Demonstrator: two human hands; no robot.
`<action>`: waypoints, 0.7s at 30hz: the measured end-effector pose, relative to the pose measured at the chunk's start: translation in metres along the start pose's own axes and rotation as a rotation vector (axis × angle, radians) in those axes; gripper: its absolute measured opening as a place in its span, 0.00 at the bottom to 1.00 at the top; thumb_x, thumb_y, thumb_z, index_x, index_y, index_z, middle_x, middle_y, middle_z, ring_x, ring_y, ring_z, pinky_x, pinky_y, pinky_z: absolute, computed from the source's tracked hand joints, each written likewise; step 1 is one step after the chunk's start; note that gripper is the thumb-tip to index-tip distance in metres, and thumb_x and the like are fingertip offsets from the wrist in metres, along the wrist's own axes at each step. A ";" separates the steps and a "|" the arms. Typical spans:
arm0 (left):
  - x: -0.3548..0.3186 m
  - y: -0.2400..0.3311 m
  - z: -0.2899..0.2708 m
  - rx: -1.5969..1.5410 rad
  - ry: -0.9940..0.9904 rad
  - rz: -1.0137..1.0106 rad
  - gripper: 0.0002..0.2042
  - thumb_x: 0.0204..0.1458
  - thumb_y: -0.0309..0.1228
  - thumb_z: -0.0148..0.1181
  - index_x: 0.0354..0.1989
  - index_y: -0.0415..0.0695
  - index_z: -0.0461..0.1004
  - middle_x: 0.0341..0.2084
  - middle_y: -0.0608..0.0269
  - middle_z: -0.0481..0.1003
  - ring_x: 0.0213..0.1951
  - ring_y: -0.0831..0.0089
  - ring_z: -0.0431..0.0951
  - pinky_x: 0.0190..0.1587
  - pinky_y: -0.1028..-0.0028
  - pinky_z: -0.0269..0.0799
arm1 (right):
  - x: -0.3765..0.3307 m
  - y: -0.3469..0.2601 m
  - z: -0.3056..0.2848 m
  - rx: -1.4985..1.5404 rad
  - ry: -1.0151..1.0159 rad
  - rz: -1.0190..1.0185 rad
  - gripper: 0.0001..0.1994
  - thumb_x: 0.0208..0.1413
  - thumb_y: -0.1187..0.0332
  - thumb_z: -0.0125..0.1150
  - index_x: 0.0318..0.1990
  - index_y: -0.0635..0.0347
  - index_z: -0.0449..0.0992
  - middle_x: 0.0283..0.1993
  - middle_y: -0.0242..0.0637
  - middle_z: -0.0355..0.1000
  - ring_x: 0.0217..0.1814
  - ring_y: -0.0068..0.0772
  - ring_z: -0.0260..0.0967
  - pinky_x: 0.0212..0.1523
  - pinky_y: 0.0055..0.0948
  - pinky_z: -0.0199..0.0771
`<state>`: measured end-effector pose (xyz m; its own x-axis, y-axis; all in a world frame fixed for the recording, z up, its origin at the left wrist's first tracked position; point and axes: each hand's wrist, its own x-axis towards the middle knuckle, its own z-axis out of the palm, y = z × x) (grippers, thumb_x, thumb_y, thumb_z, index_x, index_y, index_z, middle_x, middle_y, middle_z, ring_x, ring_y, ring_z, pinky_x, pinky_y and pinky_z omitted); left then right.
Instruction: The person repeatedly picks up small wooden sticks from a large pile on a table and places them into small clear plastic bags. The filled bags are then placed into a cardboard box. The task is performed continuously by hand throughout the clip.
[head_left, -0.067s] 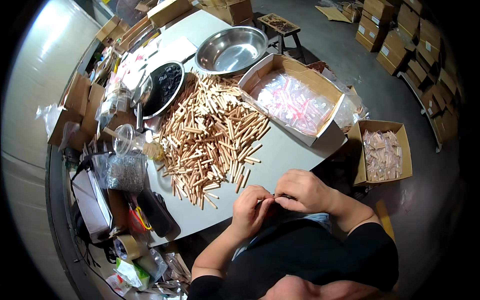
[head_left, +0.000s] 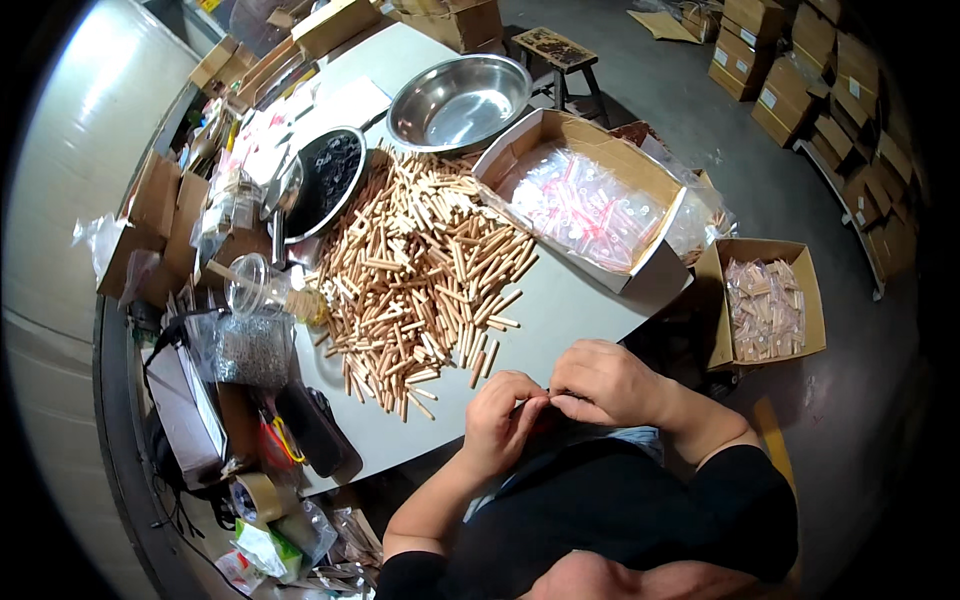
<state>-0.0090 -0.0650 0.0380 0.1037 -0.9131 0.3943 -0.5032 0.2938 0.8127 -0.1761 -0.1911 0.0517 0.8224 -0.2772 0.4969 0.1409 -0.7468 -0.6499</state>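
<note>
My left hand [head_left: 498, 420] and my right hand [head_left: 606, 384] meet fingertip to fingertip just off the table's near edge, in front of my body. Both are closed in a pinch. Something small and dark shows between the tips, too little of it to name. Beyond my left hand, a large heap of short wooden dowels [head_left: 425, 275] covers the middle of the white table [head_left: 578, 316]. A few dowels lie loose at the heap's near side, closest to my fingers. The palms and the inner fingers are hidden.
A metal bowl of black pieces [head_left: 335, 170] and a wide steel basin [head_left: 455, 105] stand behind the dowels. On the right are a carton of clear plastic bags [head_left: 590, 205] and a lower carton of bagged dowels [head_left: 765, 310]. Scissors [head_left: 285, 440] and a tape roll [head_left: 255, 497] lie left.
</note>
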 end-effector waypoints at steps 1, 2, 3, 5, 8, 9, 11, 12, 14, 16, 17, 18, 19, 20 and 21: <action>0.003 0.000 0.001 -0.006 -0.016 -0.001 0.02 0.51 0.19 0.62 0.31 0.37 0.74 0.28 0.56 0.77 0.33 0.60 0.77 0.39 0.67 0.73 | -0.002 0.000 -0.002 -0.017 -0.004 -0.012 0.07 0.49 0.72 0.65 0.33 0.63 0.73 0.33 0.41 0.71 0.36 0.46 0.71 0.41 0.39 0.72; 0.007 -0.001 0.001 -0.001 -0.039 0.036 0.03 0.51 0.20 0.63 0.31 0.37 0.75 0.28 0.56 0.77 0.32 0.60 0.77 0.38 0.68 0.73 | -0.005 0.003 -0.003 -0.012 0.013 -0.005 0.07 0.49 0.72 0.66 0.33 0.63 0.73 0.34 0.41 0.71 0.36 0.46 0.71 0.40 0.39 0.72; 0.013 -0.001 0.000 0.003 -0.061 0.074 0.03 0.51 0.21 0.64 0.31 0.37 0.75 0.27 0.57 0.77 0.32 0.61 0.77 0.38 0.68 0.74 | -0.010 0.007 -0.003 -0.009 0.030 0.001 0.08 0.49 0.72 0.66 0.33 0.63 0.73 0.34 0.41 0.71 0.37 0.46 0.71 0.40 0.39 0.72; 0.022 -0.001 0.002 0.019 -0.095 0.133 0.03 0.50 0.22 0.65 0.31 0.37 0.76 0.27 0.57 0.77 0.31 0.61 0.77 0.36 0.68 0.74 | -0.014 0.008 -0.007 0.010 0.069 0.007 0.08 0.48 0.72 0.66 0.33 0.63 0.72 0.34 0.41 0.71 0.37 0.46 0.71 0.40 0.39 0.72; 0.032 0.002 0.006 0.055 -0.124 0.185 0.04 0.49 0.22 0.66 0.31 0.37 0.77 0.26 0.57 0.77 0.29 0.62 0.77 0.34 0.68 0.74 | -0.018 0.007 -0.017 0.027 0.117 0.002 0.09 0.47 0.73 0.66 0.33 0.62 0.72 0.34 0.41 0.71 0.37 0.46 0.71 0.40 0.38 0.72; 0.035 0.003 0.009 0.067 -0.133 0.195 0.05 0.49 0.22 0.67 0.31 0.37 0.77 0.26 0.56 0.76 0.29 0.62 0.77 0.33 0.68 0.74 | -0.021 0.009 -0.017 0.012 0.125 -0.001 0.09 0.47 0.73 0.66 0.33 0.62 0.72 0.34 0.41 0.71 0.37 0.45 0.71 0.40 0.38 0.72; 0.041 0.005 0.015 0.089 -0.146 0.219 0.05 0.48 0.22 0.67 0.30 0.37 0.76 0.26 0.56 0.76 0.28 0.62 0.77 0.32 0.69 0.73 | -0.026 0.012 -0.019 -0.014 0.142 -0.007 0.09 0.46 0.74 0.66 0.33 0.62 0.71 0.33 0.41 0.70 0.36 0.45 0.71 0.39 0.38 0.72; 0.044 0.008 0.018 0.098 -0.148 0.233 0.05 0.48 0.22 0.67 0.30 0.37 0.76 0.25 0.56 0.76 0.28 0.62 0.76 0.31 0.68 0.73 | -0.028 0.013 -0.020 -0.026 0.150 -0.011 0.09 0.45 0.74 0.66 0.32 0.61 0.71 0.33 0.40 0.70 0.35 0.45 0.71 0.39 0.38 0.72; 0.052 0.009 0.022 0.104 -0.148 0.252 0.05 0.48 0.21 0.67 0.30 0.37 0.76 0.25 0.56 0.75 0.27 0.62 0.76 0.31 0.68 0.73 | -0.031 0.014 -0.023 -0.048 0.183 -0.009 0.08 0.44 0.74 0.65 0.32 0.61 0.71 0.31 0.40 0.70 0.34 0.46 0.70 0.38 0.39 0.72; 0.060 0.009 0.027 0.094 -0.140 0.263 0.05 0.48 0.21 0.66 0.29 0.37 0.76 0.25 0.56 0.74 0.27 0.62 0.75 0.30 0.68 0.72 | -0.036 0.016 -0.027 -0.073 0.230 0.003 0.08 0.44 0.75 0.65 0.31 0.61 0.71 0.30 0.41 0.69 0.32 0.46 0.70 0.36 0.39 0.72; 0.065 0.008 0.028 0.095 -0.164 0.242 0.05 0.48 0.21 0.66 0.30 0.38 0.76 0.25 0.56 0.74 0.28 0.60 0.75 0.31 0.67 0.72 | -0.040 0.018 -0.032 -0.085 0.242 0.022 0.08 0.44 0.75 0.65 0.31 0.60 0.71 0.29 0.41 0.68 0.32 0.46 0.70 0.36 0.39 0.72; 0.073 0.009 0.028 0.098 -0.187 0.223 0.04 0.48 0.21 0.66 0.30 0.38 0.75 0.26 0.56 0.74 0.29 0.59 0.75 0.32 0.66 0.72 | -0.044 0.019 -0.039 -0.098 0.254 0.040 0.08 0.44 0.75 0.65 0.30 0.60 0.71 0.29 0.41 0.68 0.31 0.46 0.69 0.35 0.40 0.72; 0.082 0.009 0.030 0.098 -0.209 0.203 0.04 0.48 0.21 0.66 0.31 0.39 0.75 0.26 0.56 0.74 0.29 0.58 0.75 0.33 0.65 0.72 | -0.050 0.021 -0.046 -0.113 0.262 0.059 0.07 0.44 0.75 0.65 0.30 0.60 0.71 0.28 0.41 0.68 0.31 0.47 0.69 0.35 0.40 0.72; 0.095 0.011 0.033 0.144 -0.226 0.163 0.04 0.49 0.21 0.65 0.30 0.39 0.75 0.26 0.54 0.74 0.30 0.56 0.75 0.33 0.64 0.71 | -0.057 0.023 -0.054 -0.127 0.273 0.096 0.07 0.46 0.74 0.65 0.27 0.60 0.71 0.28 0.41 0.67 0.30 0.46 0.69 0.34 0.40 0.71; 0.112 0.009 0.033 0.185 -0.201 0.201 0.04 0.49 0.22 0.65 0.30 0.39 0.75 0.27 0.54 0.75 0.32 0.54 0.75 0.34 0.63 0.71 | -0.064 0.023 -0.063 -0.183 0.287 0.171 0.07 0.47 0.73 0.65 0.26 0.61 0.70 0.27 0.42 0.67 0.30 0.46 0.68 0.33 0.41 0.71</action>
<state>-0.0302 -0.1738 0.0755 -0.1752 -0.8851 0.4312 -0.6455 0.4340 0.6285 -0.2606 -0.2287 0.0415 0.6337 -0.5460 0.5480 -0.1073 -0.7636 -0.6367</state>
